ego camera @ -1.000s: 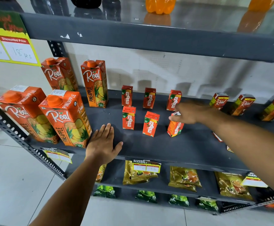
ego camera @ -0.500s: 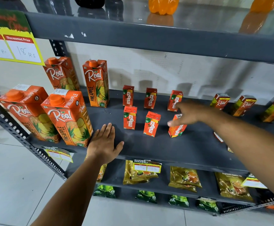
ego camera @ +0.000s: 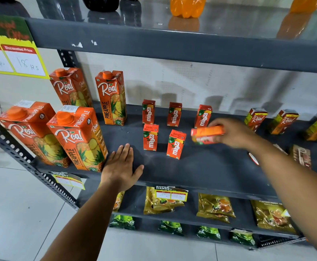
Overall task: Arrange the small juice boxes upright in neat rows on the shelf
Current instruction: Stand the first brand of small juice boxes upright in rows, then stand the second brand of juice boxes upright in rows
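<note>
A dark grey metal shelf [ego camera: 201, 166] stands against a pale wall. Five small red-orange Maaza juice boxes [ego camera: 150, 137] stand upright in two rows at its centre. At three o'clock from the front pair, the right hand [ego camera: 235, 133] grasps a sixth small orange juice box [ego camera: 206, 134], tipped sideways above the shelf. The left hand [ego camera: 120, 166] lies flat, fingers released, at seven o'clock, beside tall orange pineapple cartons [ego camera: 78, 136].

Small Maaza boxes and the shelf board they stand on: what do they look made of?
Maaza boxes: printed coated carton, it seems; sharp folded edges, slight sheen. The one in the right hand is blurred, probably the same. Shelf board: painted metal, matte dark grey, likely steel; chipped paint on the upper shelf's edge.
</note>
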Motion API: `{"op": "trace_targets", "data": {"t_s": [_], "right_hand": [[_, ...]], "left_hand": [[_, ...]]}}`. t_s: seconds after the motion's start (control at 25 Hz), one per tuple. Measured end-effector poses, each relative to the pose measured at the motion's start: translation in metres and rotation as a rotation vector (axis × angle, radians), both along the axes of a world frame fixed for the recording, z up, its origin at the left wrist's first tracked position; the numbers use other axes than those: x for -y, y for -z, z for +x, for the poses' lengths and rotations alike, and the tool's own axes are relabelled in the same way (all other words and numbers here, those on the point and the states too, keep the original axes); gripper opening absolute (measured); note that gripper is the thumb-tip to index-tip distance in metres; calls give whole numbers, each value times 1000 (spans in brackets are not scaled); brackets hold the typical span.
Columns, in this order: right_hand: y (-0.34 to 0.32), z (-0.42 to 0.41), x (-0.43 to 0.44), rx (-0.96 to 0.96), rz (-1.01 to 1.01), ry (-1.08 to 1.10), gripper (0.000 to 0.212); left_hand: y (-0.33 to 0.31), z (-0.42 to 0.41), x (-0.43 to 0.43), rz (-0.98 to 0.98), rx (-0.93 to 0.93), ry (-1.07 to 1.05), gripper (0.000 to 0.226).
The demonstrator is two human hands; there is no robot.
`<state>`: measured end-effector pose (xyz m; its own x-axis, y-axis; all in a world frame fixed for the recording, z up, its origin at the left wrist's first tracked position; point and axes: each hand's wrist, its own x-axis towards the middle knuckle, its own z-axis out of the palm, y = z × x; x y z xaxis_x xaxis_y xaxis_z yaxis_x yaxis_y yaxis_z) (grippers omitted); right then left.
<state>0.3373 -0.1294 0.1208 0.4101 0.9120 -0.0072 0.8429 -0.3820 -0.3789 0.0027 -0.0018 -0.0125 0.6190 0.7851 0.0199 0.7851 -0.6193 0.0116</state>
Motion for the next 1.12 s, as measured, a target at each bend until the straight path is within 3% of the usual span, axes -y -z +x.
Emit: {"op": "trace_targets", "data": {"t_s": [0.08, 0.12, 0.2, 0.56, 0.72, 0.8, 0.88, 1.0, 1.12], "right_hand": [[27, -4, 19, -659, 420, 232, 38], [42, -9, 25, -844, 496, 299, 35], [68, -22, 32, -910, 422, 314, 36], [88, -32, 28, -592, 187, 195, 46], [82, -31, 39, -527, 117, 187, 72], [67, -24, 53, -423, 91, 176, 72], [48, -2, 68, -155, 51, 126, 60], [23, 53, 94, 83, -62, 109, 48], [16, 113, 102, 135, -298, 211, 51]], "left_hand": [[1, -1, -1, -5, 14, -4, 86], [1, 0, -1, -9, 18, -4, 86], [1, 0, 0, -10, 23, -1, 84], [1, -1, -2, -6, 4, -6, 89], [0, 0, 0, -14, -20, -9, 90], [-5, -3, 1, -36, 36, 12, 91], [-9, -9, 8, -23, 240, 46, 87], [-11, 7, 58, 56, 479, 230, 66], [-8, 70, 133, 56, 455, 518, 59]]}}
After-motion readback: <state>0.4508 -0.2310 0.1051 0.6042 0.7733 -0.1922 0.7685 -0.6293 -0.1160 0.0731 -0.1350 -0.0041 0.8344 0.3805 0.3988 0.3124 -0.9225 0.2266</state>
